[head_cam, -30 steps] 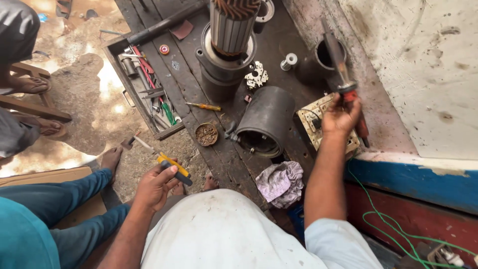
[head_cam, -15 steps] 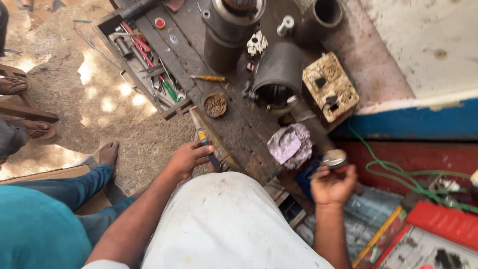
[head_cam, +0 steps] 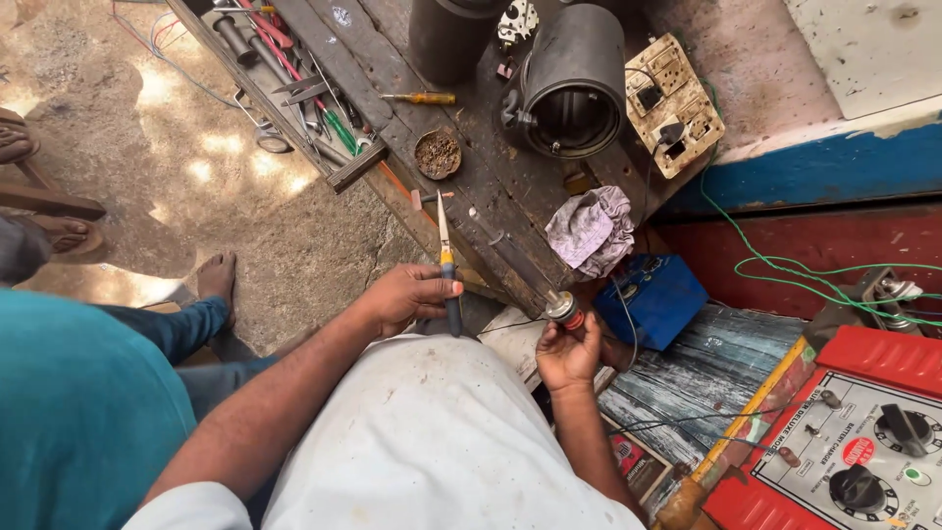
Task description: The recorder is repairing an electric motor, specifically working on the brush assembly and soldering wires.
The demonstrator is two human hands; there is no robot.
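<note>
At centre frame the left hand (head_cam: 407,294) grips slim pliers (head_cam: 445,257) while the right hand (head_cam: 567,348) pinches a long rod's (head_cam: 520,265) capped end — both look stiff, light, best held by their handles.

A dark, worn wooden workbench (head_cam: 491,186) stands on a sandy dirt floor (head_cam: 196,186) dappled with sunlight. Right of the bench rises a wall (head_cam: 844,167) with a blue band, red below, whitish above.
</note>
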